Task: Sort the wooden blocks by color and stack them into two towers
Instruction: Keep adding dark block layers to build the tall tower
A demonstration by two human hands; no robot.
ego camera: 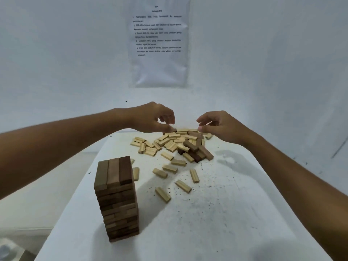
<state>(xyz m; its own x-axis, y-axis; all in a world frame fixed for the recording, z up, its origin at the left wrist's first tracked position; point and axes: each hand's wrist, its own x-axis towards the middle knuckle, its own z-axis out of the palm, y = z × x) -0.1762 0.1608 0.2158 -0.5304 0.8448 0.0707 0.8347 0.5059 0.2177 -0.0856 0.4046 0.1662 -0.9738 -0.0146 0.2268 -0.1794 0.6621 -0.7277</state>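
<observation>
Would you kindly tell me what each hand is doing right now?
Left hand: fingers pinched on a dark block at the pile's far edge.
Right hand: fingers curled above the pile, holding nothing visible.

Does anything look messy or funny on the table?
Yes. Dark specks are scattered over the white table, like crumbs or dirt. A few dark blocks lie mixed in the pale block pile, not sorted yet. The dark tower stands fairly straight, with slightly uneven layers.

Both arms outstretched; left hand (157,117) fingers pinched downward, right hand (220,127) loosely curled.
</observation>
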